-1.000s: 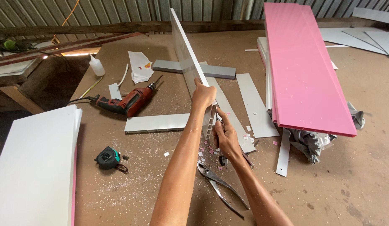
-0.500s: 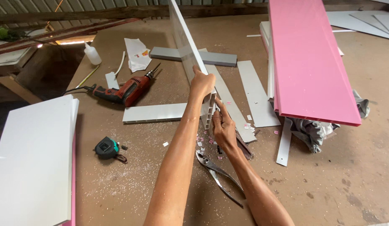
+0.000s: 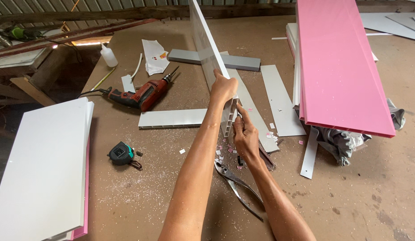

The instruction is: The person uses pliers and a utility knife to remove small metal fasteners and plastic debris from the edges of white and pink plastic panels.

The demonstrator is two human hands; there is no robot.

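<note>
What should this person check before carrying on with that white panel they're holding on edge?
1. Left hand grips the top edge of the white hollow panel: ok.
2. Right hand is at the panel's open near end: ok.
3. What the right hand's fingers hold: cannot tell.
4. Pliers lie within reach, under the right forearm: ok.
5. Bench around the panel's end free of litter: not ok, pink and white chips lie there.
6. Red drill lies apart from the panel: ok.
</note>
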